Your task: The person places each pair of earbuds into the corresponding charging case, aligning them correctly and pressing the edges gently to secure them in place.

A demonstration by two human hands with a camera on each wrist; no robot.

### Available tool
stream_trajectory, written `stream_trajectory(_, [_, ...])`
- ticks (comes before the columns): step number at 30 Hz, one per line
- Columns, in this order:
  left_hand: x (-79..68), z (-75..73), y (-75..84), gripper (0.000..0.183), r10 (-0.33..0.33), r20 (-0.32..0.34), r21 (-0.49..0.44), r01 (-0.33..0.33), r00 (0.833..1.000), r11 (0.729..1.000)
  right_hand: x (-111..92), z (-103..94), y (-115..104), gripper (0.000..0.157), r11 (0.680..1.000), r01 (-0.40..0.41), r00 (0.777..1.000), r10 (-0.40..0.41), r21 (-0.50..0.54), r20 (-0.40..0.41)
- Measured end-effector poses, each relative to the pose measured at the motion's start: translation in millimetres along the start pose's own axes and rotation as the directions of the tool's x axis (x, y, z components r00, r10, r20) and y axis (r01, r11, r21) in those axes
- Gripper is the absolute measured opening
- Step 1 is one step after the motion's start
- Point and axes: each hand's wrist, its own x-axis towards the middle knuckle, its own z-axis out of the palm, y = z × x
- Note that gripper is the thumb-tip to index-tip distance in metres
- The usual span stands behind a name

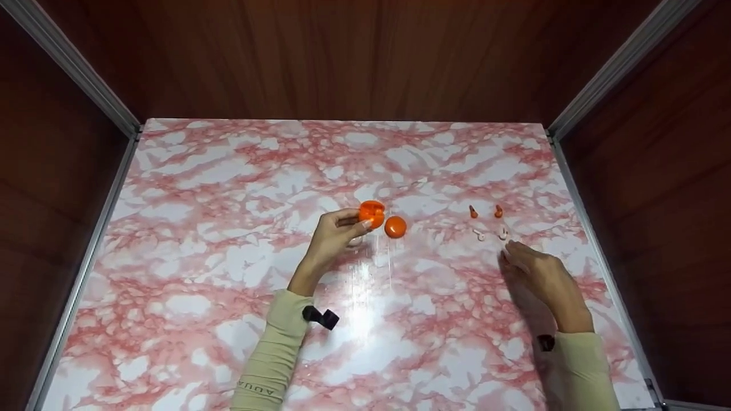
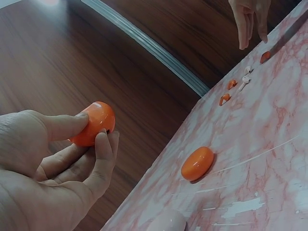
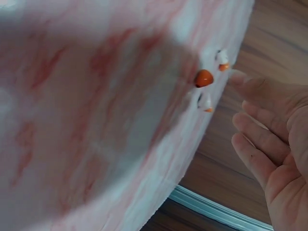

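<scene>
My left hand [image 1: 331, 237] grips an orange earbud case [image 1: 372, 214] between thumb and fingers, above the table. From the head view the case appears open, with its hollow inside showing; its smooth outer shell faces the left wrist view. A second orange case [image 1: 395, 227], rounded and closed, lies on the table just right of it. My right hand [image 1: 539, 274] hovers over the right side, fingers relaxed and holding nothing. Beyond its fingertips lie two white earbuds [image 1: 503, 233] and two orange earbuds [image 1: 473, 212]. A small orange piece [image 3: 204, 78] lies close to that hand, hidden in the head view.
A white case [image 2: 167, 221] rests on the table, mostly hidden by my left hand in the head view. The table [image 1: 228, 331] has a pink and white marbled top. Dark wooden panels [image 1: 342, 57] with metal edge strips [image 1: 588, 211] enclose its back and sides.
</scene>
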Motion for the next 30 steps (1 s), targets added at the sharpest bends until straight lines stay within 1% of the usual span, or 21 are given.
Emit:
stream_trajectory(3, [-0.3,1.2,0.2,0.034,0.007,-0.002,-0.002,-0.007,1.000,1.000,-1,1.5,2,0.053,1.000,0.014,0.999,-0.013,-0.023,0.035])
stream_trajectory(7, [0.4,2.3,-0.1,0.034,0.019,0.001,-0.006,-0.019,1.000,1.000,-2,3.4,3,0.053,0.999,-0.026,0.995,0.029,-0.025,0.098])
stream_trajectory(10, [0.7,2.6,-0.5,0.033,0.020,0.002,-0.010,-0.020,1.000,1.000,-2,6.0,3,0.052,0.999,-0.033,0.991,0.037,-0.026,0.127])
stream_trajectory(17, [-0.3,3.2,-0.8,0.032,0.024,0.006,-0.023,-0.024,1.000,0.999,-1,10.4,3,0.050,0.998,0.001,0.989,0.008,-0.059,0.148])
stream_trajectory(22, [0.2,2.9,-0.8,0.034,0.022,-0.007,-0.036,-0.022,1.000,0.999,2,12.4,3,0.030,0.993,0.050,0.988,-0.033,-0.105,0.152])
stream_trajectory(24, [-0.6,2.4,-0.9,0.033,0.017,-0.016,-0.040,-0.018,1.000,0.999,4,14.0,2,0.031,0.992,0.060,0.986,-0.041,-0.114,0.162])
stream_trajectory(30, [-3.6,1.2,-2.9,0.031,0.001,-0.027,-0.041,-0.002,1.000,0.999,5,18.9,0,0.032,0.994,0.065,0.984,-0.050,-0.085,0.173])
